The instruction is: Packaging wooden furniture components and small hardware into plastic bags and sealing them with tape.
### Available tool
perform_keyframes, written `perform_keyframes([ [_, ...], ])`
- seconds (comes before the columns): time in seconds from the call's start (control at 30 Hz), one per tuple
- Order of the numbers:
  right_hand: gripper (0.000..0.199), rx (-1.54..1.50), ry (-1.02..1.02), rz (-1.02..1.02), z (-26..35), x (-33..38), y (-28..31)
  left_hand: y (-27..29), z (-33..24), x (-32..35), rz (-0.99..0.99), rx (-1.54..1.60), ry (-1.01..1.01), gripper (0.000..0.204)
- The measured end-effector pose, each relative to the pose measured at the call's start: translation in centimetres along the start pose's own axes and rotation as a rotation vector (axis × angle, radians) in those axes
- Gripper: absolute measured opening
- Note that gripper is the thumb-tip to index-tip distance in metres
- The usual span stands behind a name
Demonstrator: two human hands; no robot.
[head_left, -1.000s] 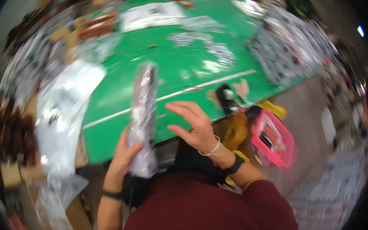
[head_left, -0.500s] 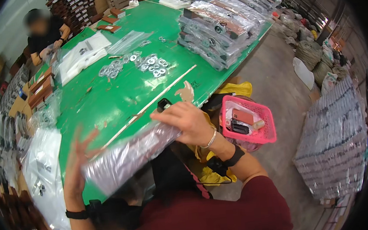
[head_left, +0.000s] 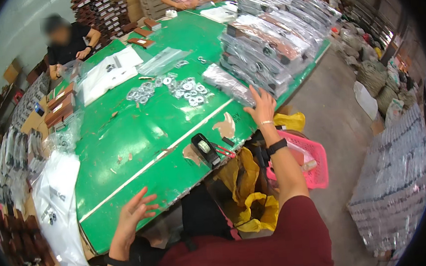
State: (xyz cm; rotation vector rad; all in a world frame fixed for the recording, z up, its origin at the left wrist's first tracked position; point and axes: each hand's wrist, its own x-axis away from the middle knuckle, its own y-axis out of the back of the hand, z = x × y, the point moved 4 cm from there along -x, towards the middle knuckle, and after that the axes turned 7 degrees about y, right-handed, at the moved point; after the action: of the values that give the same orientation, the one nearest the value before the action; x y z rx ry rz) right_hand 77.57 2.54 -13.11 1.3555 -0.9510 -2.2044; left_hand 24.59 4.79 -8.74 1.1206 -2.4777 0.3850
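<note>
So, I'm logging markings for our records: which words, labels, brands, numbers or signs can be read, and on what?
Green table: dark lettering near its edge, partly legible; I don't copy out wording.
White plastic at left: dark print, too small and blurred to read.
Wrapped package by the right hand: no readable text.
Any other markings are too small.

Your right arm stretches well forward, the right hand spread with thumb and fingers parted, while your left hand hovers nearer your body, fingers apart and loosely curved.
</note>
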Motion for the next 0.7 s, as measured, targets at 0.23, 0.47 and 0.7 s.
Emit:
perform_keyframes([
  [0.23, 0.067, 0.390, 0.162, 0.086, -2.0, 0.0, -3.1, 1.7, 3.0, 2.4, -0.136, 0.084, 0.080, 0.064],
  [0.47, 0.096, -0.513, 0.277, 0.501, 5.7, -5.8, -6.9, 3.0, 5.2, 1.8, -0.204, 0.041, 0.048, 0.056],
  [0.7, 0.149, 0.084, 0.112, 1.119, 7.4, -11.2, -12.5, 3.0, 5.9, -1.8, -0.254, -0.016, -0.006, 0.051],
])
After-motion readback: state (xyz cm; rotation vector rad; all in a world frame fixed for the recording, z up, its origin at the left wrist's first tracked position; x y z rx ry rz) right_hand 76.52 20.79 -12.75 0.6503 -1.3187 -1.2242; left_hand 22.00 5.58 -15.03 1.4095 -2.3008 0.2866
